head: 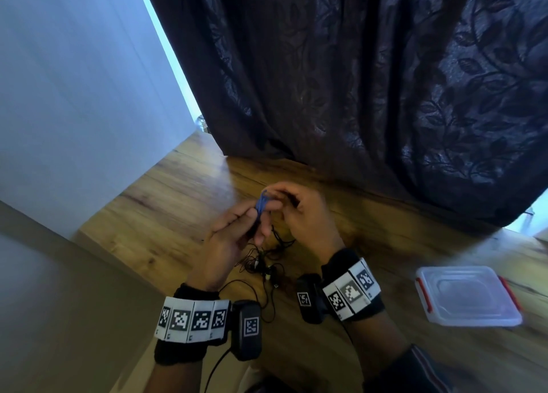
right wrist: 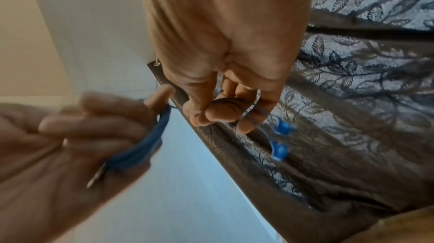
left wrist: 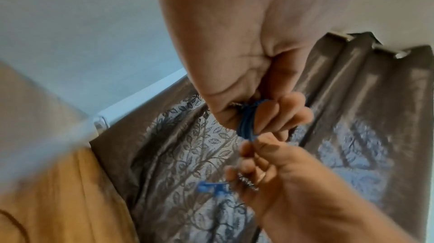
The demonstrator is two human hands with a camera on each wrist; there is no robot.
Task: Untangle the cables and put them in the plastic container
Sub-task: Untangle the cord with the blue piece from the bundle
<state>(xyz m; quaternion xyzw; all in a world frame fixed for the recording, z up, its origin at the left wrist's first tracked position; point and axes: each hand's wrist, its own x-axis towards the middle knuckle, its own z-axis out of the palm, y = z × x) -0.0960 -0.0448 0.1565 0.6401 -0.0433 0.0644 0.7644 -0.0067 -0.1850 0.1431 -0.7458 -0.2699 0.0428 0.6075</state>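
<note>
Both hands are raised above the wooden table (head: 370,220). My left hand (head: 237,229) grips a coiled bundle of blue earphone cable (head: 261,204) (left wrist: 246,122) (right wrist: 140,147) between thumb and fingers. My right hand (head: 299,206) pinches the thin blue strand (right wrist: 253,115) leading off the coil; two blue earbuds (right wrist: 279,139) dangle from it. A tangle of thin black cables (head: 267,265) with small white plugs lies on the table below the hands. The clear plastic container (head: 465,295) with red clips sits at the right with its lid on.
A dark leaf-patterned curtain (head: 370,81) hangs along the table's far edge. A pale wall (head: 74,81) stands to the left. The table's left edge runs diagonally beside my left wrist.
</note>
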